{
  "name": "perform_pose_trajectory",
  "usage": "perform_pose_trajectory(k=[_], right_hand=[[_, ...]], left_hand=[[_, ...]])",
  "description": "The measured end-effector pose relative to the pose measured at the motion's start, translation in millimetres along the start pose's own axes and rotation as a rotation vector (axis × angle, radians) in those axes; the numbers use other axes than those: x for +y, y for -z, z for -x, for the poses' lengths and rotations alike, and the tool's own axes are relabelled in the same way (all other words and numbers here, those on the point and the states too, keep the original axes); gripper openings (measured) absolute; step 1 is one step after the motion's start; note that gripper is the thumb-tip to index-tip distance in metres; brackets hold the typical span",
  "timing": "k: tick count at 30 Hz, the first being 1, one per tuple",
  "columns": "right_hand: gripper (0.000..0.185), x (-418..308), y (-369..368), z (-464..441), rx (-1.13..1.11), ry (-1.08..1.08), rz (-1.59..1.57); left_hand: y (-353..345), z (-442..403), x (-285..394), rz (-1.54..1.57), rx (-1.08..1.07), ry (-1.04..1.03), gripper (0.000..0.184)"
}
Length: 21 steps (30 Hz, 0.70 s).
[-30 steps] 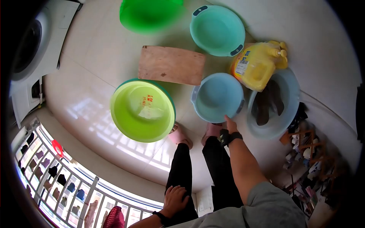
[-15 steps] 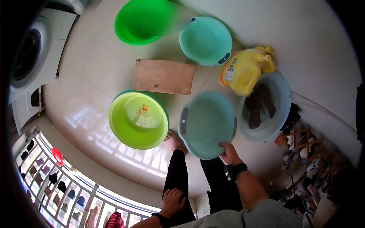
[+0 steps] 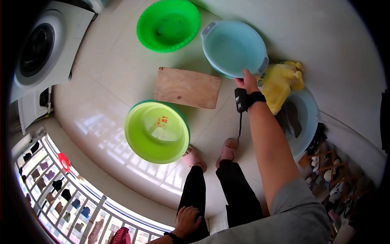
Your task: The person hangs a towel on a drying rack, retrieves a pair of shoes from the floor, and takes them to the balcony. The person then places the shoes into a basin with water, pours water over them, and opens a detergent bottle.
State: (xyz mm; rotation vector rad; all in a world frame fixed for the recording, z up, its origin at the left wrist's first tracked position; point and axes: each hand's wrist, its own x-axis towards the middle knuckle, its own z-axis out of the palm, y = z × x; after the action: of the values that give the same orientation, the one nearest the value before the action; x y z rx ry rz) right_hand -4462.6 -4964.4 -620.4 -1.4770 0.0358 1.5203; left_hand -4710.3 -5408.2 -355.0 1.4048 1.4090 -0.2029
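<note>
My right hand (image 3: 248,83) grips the near rim of a light blue basin (image 3: 233,48), its arm stretched forward. The basin sits over a teal basin (image 3: 221,72), of which only a thin edge shows beneath; whether they touch, I cannot tell. My left hand (image 3: 188,221) lies with its fingers out on my black-trousered leg, holding nothing. Close to the right hand stand yellow pump bottles (image 3: 278,85), partly hidden by the wrist. Behind the forearm is a pale basin (image 3: 308,118) with dark brown items (image 3: 293,118) in it.
A wooden board (image 3: 187,87) lies mid-floor. A lime green basin (image 3: 156,144) stands before my feet, a bright green basin (image 3: 168,26) at the back. On the left are a washing machine (image 3: 40,49) and a railing (image 3: 87,219). Clutter (image 3: 333,175) fills the right side.
My right hand has carried the light blue basin forward from near my feet to over the teal basin. The left hand stays on the leg.
</note>
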Motion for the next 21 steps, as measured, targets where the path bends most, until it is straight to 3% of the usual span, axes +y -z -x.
perform_pose_trajectory(k=[5,7,11,12,15,18,20,21], right_hand=[[0.038,7,19,-23,0.060,-0.074,0.102],[0.043,10,19,-20,0.214,-0.097,0.333],[0.045,18,37,-58,0.387,-0.074,0.464],[0.046,33,76,-104,0.201,0.013,0.461],[0.045,30,60,-90,0.091,0.055,0.377],[0.041,23,51,-77,0.244,0.105,0.117],[0.028,4,54,-69,-0.088,0.288,0.436],[0.025,-6,46,-55,-0.112,0.377,0.629]], left_hand=[[4,-4,2,0.035,0.000,0.002,0.023],[6,-5,3,0.041,-0.005,0.008,0.024],[11,-9,5,0.044,-0.048,0.016,0.024],[11,-9,5,0.046,-0.046,0.024,0.024],[12,-7,3,0.054,-0.046,0.025,0.025],[15,-5,2,0.064,-0.040,-0.001,0.024],[14,-6,3,0.065,-0.036,-0.002,0.024],[13,-5,4,0.074,-0.029,-0.014,0.024]])
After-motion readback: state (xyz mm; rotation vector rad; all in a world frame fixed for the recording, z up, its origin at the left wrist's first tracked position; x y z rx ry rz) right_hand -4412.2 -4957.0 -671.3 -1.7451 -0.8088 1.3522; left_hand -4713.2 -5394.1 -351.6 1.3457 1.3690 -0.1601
